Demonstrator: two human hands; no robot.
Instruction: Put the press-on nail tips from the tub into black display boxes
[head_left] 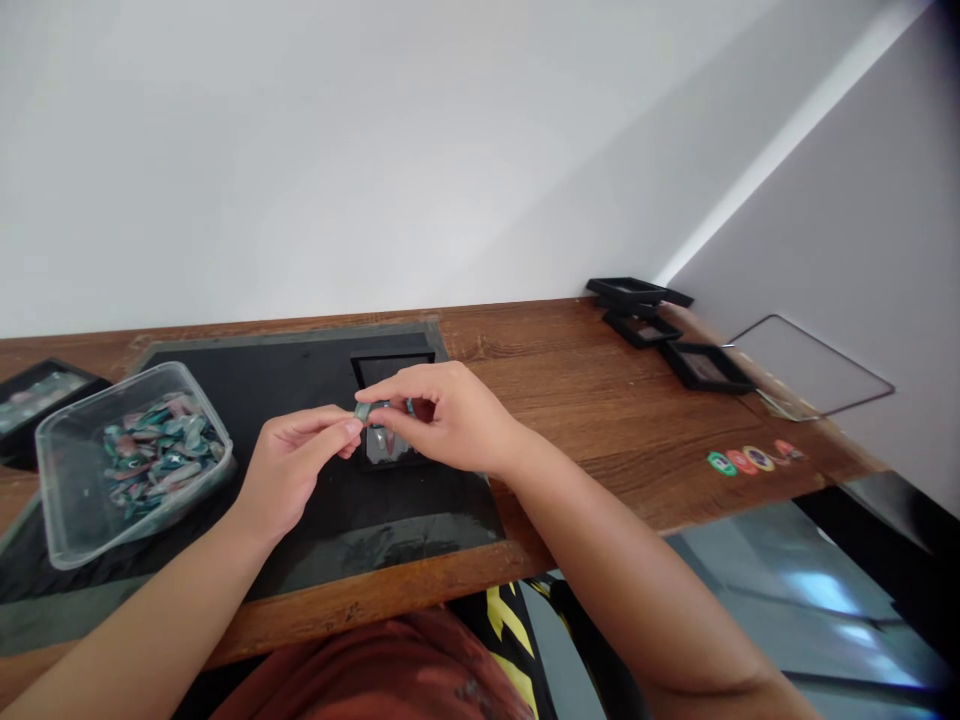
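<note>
Over the dark mat, my left hand point(289, 470) and my right hand point(454, 415) meet, both closed. Their fingertips pinch a small greenish polished stone piece point(362, 411) between them. Behind and under my right hand a black frame box point(393, 357) lies open on the mat, with a few stone pieces point(381, 440) on its grey inside; my right hand hides part of it. Something small and teal shows by my right fingers, too small to name. Left of my left hand stands a clear plastic tub point(56, 510) with many green and pinkish stone pieces point(161, 452).
The black mat point(300, 370) covers the left part of the wooden table point(525, 350). A black box point(94, 385) with pale pieces sits at far left. Several black frames point(705, 368) lie at the back right. Round colourful stickers point(759, 458) lie near the right edge.
</note>
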